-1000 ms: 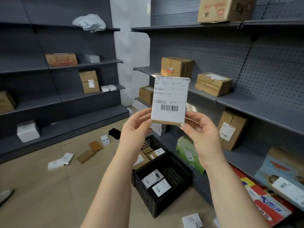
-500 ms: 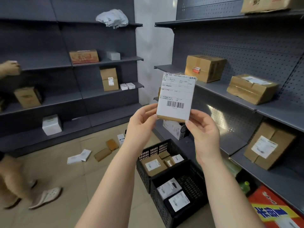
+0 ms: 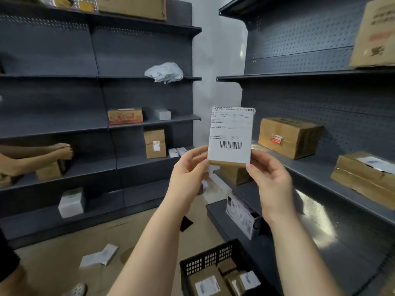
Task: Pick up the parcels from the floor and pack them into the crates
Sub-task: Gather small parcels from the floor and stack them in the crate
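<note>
Well below the upright parcel (image 3: pixel 230 135), which the left hand (image 3: pixel 188 167) and right hand (image 3: pixel 269 176) pinch at its lower corners, the black crate (image 3: pixel 205 256) sits between both forearms.

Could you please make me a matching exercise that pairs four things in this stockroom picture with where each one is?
Things:
1. labelled parcel
2. white bag
3. crate
4. flat white parcel

Places:
A. on the floor, left of the crate
B. on a high shelf
C. pinched between left hand and right hand
D. at the bottom of the view, with boxes inside

Pairs: 1-C, 2-B, 3-D, 4-A.
</note>
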Demonstrator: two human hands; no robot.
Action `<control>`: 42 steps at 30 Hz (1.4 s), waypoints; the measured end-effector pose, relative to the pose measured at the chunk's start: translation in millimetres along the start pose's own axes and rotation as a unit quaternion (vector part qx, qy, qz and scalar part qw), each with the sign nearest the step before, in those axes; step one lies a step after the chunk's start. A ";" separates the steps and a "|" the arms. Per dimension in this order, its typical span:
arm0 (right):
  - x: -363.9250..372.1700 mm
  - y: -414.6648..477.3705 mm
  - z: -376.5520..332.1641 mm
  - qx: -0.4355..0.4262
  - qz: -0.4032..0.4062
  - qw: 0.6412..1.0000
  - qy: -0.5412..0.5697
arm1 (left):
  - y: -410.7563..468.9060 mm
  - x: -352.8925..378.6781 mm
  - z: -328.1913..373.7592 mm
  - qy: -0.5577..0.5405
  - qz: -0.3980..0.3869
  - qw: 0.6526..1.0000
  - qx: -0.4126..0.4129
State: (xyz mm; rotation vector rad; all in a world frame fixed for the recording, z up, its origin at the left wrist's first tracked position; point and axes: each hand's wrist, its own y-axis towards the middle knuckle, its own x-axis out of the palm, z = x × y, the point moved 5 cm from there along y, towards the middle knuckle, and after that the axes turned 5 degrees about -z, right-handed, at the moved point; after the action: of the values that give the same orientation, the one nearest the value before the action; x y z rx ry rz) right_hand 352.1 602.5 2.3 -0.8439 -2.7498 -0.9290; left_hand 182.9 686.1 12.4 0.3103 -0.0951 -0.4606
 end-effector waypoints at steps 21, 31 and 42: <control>49.5 114.2 163.7 0.026 0.145 0.986 -0.072 | 216.9 -54.9 -131.9 -0.065 -0.148 0.984 -0.069; 52.3 87.2 247.8 0.099 0.261 0.941 -0.191 | 263.3 -54.4 -245.6 -0.077 -0.266 0.948 -0.154; -27.3 86.2 290.2 0.150 0.329 0.903 -0.232 | 272.5 27.4 -317.0 -0.082 -0.298 0.923 -0.228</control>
State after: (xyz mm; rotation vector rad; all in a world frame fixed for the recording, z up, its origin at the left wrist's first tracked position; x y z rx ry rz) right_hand 440.1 817.6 -193.6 -1.9418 -2.4989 -0.1790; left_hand 372.9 991.8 -201.8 -0.1742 -0.0515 -1.0942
